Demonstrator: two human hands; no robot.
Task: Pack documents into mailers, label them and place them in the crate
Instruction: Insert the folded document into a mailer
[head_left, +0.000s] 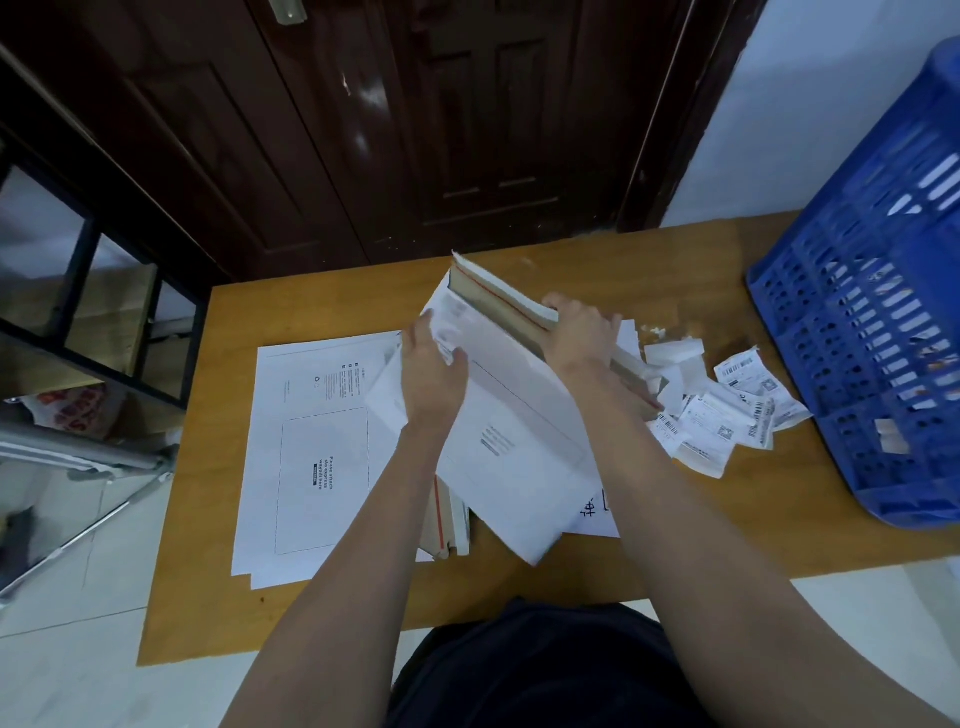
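While the right hand (582, 332) clamps its fingers over the raised flap edge of a white mailer (519, 415), the left hand (434, 374) pinches a folded, printed document (447, 322) at the mailer's open mouth. That mailer is a stiff white card envelope, tilted up off the wooden table (675, 519), its flap showing a brown cardboard inner face with a thin red strip along it; small grey print sits near the middle of its front. Left of the held mailer lies a flat stack of white mailers (311, 457), the top one printed with a ruled box and the words "Please attach the express waybill here". Under the held mailer's near edge, more card flaps with a red strip (447, 519) poke out. Right of the held mailer, a loose heap of barcode labels (727, 415) and torn white backing scraps lies on the table. Beyond those labels, further right, stands a blue perforated plastic crate (872, 322), with white shapes showing through its slots.
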